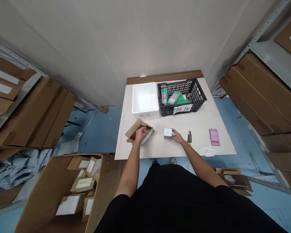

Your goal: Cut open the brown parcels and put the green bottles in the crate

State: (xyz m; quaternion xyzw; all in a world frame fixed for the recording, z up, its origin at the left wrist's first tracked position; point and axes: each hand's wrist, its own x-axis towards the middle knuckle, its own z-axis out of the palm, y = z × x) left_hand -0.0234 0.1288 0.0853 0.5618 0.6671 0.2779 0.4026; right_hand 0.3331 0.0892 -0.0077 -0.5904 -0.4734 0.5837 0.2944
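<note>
My left hand (141,133) rests on an opened brown cardboard box (135,131) on the white table (157,147), its fingers curled over the box's open edge. My right hand (177,136) grips a small white box (167,133) that stands on the table a little to the right. A yellow and black utility knife (189,137) lies just right of my right hand.
A white foam box (145,101) and a black plastic crate (181,96) with green and pink packs stand at the table's back. A pink item (214,137) lies far right. A large carton (63,191) of small boxes sits on the floor at left. Shelves of cartons flank both sides.
</note>
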